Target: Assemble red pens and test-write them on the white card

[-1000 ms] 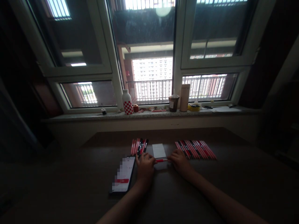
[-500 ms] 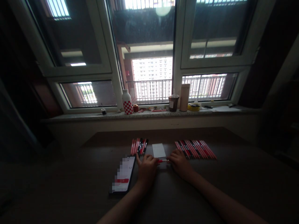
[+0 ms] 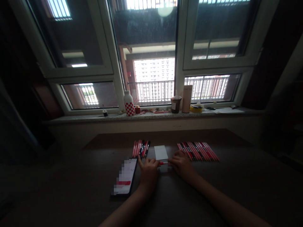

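Between my two hands a red pen [image 3: 162, 163] lies level, just in front of a small white sheet of paper [image 3: 161, 152]. The fingers of my left hand [image 3: 149, 170] are closed on the pen's red end, with one finger stretched up toward the left group of pens [image 3: 141, 148]. My right hand [image 3: 181, 164] pinches its clear, pale end; the tip is hidden by the fingers. Close behind the right hand lies a longer row of pink, red and black pens [image 3: 199, 151].
A phone [image 3: 125, 176] with a lit screen lies left of my left hand on the dark table [image 3: 213, 195]. On the windowsill [image 3: 151, 116] stand a red-checked white bottle [image 3: 129, 104], a brown drink cup [image 3: 175, 104], a tall tan flask [image 3: 187, 99] and a yellow item [image 3: 196, 108].
Both hands have shifted very slightly to the left with the pen between them. The pens, the paper and the phone have stayed in place.
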The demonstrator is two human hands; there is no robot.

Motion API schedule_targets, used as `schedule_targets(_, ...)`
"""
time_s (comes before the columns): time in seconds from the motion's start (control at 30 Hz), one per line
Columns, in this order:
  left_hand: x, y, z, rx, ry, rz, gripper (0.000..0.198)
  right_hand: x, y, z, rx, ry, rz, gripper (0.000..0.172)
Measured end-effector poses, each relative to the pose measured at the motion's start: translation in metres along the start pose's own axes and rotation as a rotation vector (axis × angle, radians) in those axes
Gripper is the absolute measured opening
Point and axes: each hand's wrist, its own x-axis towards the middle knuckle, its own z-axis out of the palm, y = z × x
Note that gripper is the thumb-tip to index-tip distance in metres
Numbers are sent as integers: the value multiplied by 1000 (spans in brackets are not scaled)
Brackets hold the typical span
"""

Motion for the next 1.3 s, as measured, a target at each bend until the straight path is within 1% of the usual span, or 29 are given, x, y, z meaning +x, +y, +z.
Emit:
schedule_targets(0.17,1,0,0,31,-10,-6,31,0,-2,0,5,17,13,10)
schedule_targets(0.37,1,0,4,57,-4,-8,33,1,-6,-1,25,79,19,8)
schedule_targets(0.53,1,2,5,97,15,-6,29,1,-3,1,11,99,-5,8)
schedule_targets(0.7,3,0,7,55,35,-35,26,-1,-1,5,-2,93,-1,10)
schedule_targets(0.87,4,-2,8,-29,72,-56,26,-1,0,5,9,87,43,10)
schedule_targets(1.0,3,-2,6,-69,72,-53,22,-2,2,5,8,80,51,10)
schedule_targets(1.3,3,-4,4,-92,35,-55,26,-2,3,5,9,76,53,9)
